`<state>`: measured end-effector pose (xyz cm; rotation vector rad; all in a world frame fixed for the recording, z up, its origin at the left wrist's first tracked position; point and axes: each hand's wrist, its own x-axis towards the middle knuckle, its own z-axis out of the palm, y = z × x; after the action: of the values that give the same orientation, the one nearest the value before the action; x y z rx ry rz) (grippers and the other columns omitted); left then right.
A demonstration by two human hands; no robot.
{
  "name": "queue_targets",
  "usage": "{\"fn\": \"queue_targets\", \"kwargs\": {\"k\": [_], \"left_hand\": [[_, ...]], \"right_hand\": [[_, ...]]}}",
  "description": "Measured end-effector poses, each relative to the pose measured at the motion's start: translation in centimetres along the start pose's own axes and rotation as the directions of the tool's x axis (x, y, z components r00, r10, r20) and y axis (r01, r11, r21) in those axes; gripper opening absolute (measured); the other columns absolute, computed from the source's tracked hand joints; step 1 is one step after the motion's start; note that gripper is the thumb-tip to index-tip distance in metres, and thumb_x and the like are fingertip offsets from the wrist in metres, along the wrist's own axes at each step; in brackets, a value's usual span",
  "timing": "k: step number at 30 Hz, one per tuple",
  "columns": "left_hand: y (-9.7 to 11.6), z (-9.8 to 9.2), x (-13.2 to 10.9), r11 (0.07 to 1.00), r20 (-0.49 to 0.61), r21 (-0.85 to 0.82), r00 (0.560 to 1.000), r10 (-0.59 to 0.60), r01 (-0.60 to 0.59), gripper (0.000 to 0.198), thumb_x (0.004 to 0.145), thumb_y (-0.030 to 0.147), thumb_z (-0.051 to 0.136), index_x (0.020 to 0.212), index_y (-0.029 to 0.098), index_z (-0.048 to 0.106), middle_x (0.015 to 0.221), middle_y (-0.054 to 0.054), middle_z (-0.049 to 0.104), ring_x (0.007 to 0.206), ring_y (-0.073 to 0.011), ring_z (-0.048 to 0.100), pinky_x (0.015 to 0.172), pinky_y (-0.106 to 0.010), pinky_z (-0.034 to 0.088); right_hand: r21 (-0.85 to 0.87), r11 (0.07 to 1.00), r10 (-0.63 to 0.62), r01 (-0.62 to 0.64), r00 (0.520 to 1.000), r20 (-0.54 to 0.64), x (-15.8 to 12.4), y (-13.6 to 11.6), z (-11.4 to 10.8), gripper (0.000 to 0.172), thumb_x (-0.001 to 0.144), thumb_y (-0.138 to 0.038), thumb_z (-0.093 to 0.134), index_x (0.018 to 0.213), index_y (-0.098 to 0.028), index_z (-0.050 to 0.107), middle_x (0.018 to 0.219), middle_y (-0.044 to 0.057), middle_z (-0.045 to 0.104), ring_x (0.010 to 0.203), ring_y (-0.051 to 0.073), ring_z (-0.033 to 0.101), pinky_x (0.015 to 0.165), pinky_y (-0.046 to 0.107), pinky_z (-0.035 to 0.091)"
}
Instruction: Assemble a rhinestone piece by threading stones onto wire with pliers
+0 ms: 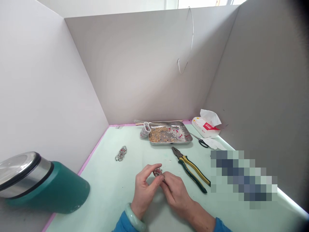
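Near the front middle of the table, my left hand (145, 187) pinches a small beaded wire piece (158, 171) between thumb and fingers. My right hand (175, 190) is closed against the same piece from the right, its fingertips touching my left thumb. What lies inside the right fingers is mostly hidden. The piece looks silvery with a little red, too small to make out in detail. To the left lies another silvery beaded piece (121, 153) with red beads. A pair of combination pliers (190, 167) with green and yellow handles rests right of my hands.
Behind stands a metal tray (170, 142) of gold, clear and red beads, with thin wires across it and a bag of beads (144, 132) alongside. Scissors (202, 142) and a tissue pack (206, 127) are right. A green tumbler (60, 187) occupies the left. Grey panels (145, 71) enclose the table.
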<state>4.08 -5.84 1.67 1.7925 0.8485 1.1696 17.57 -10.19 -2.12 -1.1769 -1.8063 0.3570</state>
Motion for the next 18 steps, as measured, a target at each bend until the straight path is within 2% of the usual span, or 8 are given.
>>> {"fn": "queue_targets", "kwargs": {"k": [3, 9, 15, 18], "left_hand": [[0.03, -0.08, 0.09, 1.000, -0.013, 0.001, 1.000, -0.004, 0.004, 0.021, 0.078, 0.020, 0.062, 0.099, 0.019, 0.065, 0.083, -0.002, 0.065, 0.078, -0.0142, 0.060, 0.076, -0.026, 0.048], [0.27, 0.05, -0.03, 0.996, -0.034, 0.088, 0.999, 0.036, -0.032, 0.005, 0.074, 0.016, 0.063, 0.079, 0.016, 0.063, 0.075, -0.001, 0.062, 0.072, -0.0147, 0.058, 0.070, -0.027, 0.047], [0.31, 0.13, 0.02, 0.991, -0.017, 0.119, 0.998, 0.057, -0.055, 0.006, 0.074, 0.016, 0.063, 0.080, 0.016, 0.062, 0.075, -0.002, 0.061, 0.072, -0.0153, 0.057, 0.069, -0.027, 0.047], [0.25, 0.09, 0.14, 0.993, 0.003, 0.099, 0.998, 0.066, -0.066, 0.007, 0.073, 0.014, 0.063, 0.081, 0.016, 0.062, 0.075, -0.002, 0.062, 0.072, -0.0152, 0.057, 0.069, -0.027, 0.047]], "right_hand": [[0.000, 1.000, 0.008, -0.008, 1.000, 0.005, -0.01, -0.07, -0.08, 0.015, 0.093, -0.019, 0.036, 0.081, -0.020, 0.045, 0.072, 0.001, 0.049, 0.065, 0.013, 0.045, 0.060, 0.026, 0.034], [0.013, 1.000, -0.008, 0.008, 1.000, -0.013, -0.04, 0.23, 0.23, 0.015, 0.093, -0.018, 0.034, 0.086, -0.019, 0.048, 0.076, 0.003, 0.053, 0.069, 0.015, 0.049, 0.062, 0.027, 0.037], [0.052, 0.999, 0.016, -0.017, 1.000, 0.015, 0.39, 0.12, -0.20, 0.014, 0.093, -0.019, 0.036, 0.091, -0.019, 0.050, 0.088, 0.005, 0.055, 0.081, 0.016, 0.051, 0.070, 0.029, 0.040], [0.106, 0.993, 0.038, -0.042, 0.998, 0.040, 0.62, 0.01, -0.61, 0.015, 0.093, -0.022, 0.037, 0.086, -0.019, 0.049, 0.085, 0.004, 0.054, 0.079, 0.016, 0.051, 0.069, 0.028, 0.040]]}}
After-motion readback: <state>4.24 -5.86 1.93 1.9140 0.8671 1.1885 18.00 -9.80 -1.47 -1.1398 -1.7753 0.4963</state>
